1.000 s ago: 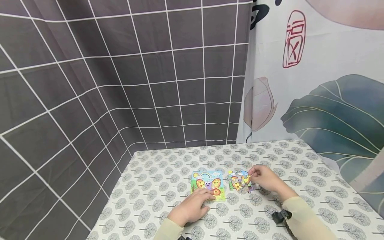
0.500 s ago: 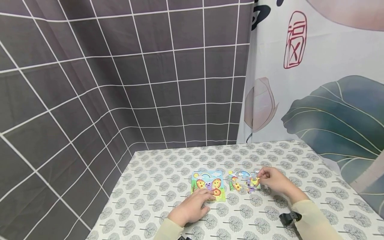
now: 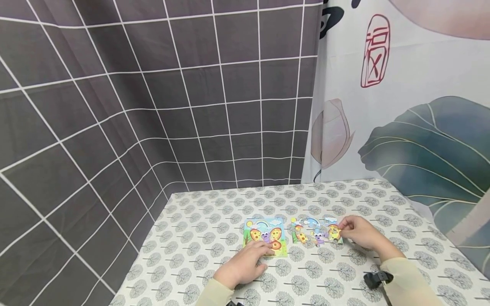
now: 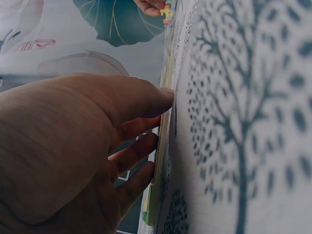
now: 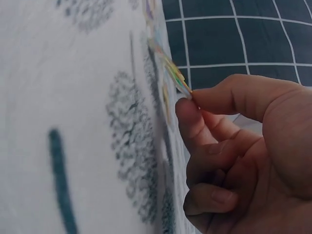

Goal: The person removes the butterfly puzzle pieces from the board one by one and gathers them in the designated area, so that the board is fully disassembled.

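Lower middle of the frame, the left hand (image 3: 243,264) rests relaxed over the near edge of the board (image 3: 268,229), pinching nothing; I'd keep that touch light and steady so the board doesn't skid on the table (image 3: 206,231). To the right of it, loose pieces (image 3: 301,236) are strewn, some overlapping. Farther right, in the frame's lower right, the right hand (image 3: 361,233) pinches one yellow piece (image 3: 334,232) between thumb and forefinger, tilted in the right wrist view. Best, I think, to hold by the rim, level it, and separate the pieces face up.
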`<state>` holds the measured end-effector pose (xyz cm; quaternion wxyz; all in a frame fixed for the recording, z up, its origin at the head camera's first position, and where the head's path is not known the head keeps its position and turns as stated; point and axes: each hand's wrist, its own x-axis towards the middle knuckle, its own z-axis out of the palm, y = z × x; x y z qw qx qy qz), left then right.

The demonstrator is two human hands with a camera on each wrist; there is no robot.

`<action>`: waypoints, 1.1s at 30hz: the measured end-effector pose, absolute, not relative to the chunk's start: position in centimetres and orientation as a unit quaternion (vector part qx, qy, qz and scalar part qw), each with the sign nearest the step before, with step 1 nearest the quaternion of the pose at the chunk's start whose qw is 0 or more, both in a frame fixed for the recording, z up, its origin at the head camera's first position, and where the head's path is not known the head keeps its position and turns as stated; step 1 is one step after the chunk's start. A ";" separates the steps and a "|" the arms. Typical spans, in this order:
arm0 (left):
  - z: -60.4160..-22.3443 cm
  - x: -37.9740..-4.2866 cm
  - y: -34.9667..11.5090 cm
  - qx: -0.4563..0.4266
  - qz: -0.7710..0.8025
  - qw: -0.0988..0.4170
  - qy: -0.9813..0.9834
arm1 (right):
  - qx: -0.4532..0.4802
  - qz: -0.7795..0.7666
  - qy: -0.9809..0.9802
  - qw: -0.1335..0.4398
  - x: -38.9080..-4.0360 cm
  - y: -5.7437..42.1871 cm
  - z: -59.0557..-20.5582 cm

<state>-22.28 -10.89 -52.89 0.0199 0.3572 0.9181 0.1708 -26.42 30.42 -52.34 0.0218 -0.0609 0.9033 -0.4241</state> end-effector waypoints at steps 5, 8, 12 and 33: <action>-52.9 -22.2 -10.9 0.356 0.172 0.022 0.918 | -0.041 -0.415 0.909 0.024 -26.3 30.3 -52.4; -52.9 -22.1 -10.9 0.351 0.175 0.026 0.919 | -0.035 -0.411 0.911 0.025 -26.4 30.2 -52.4; -52.8 -22.1 -10.9 0.346 0.176 0.029 0.921 | -0.032 -0.410 0.911 0.027 -26.3 30.1 -52.5; -52.7 -22.3 -11.3 0.316 0.254 0.060 0.912 | -0.048 -0.423 0.904 0.031 -26.3 29.3 -52.1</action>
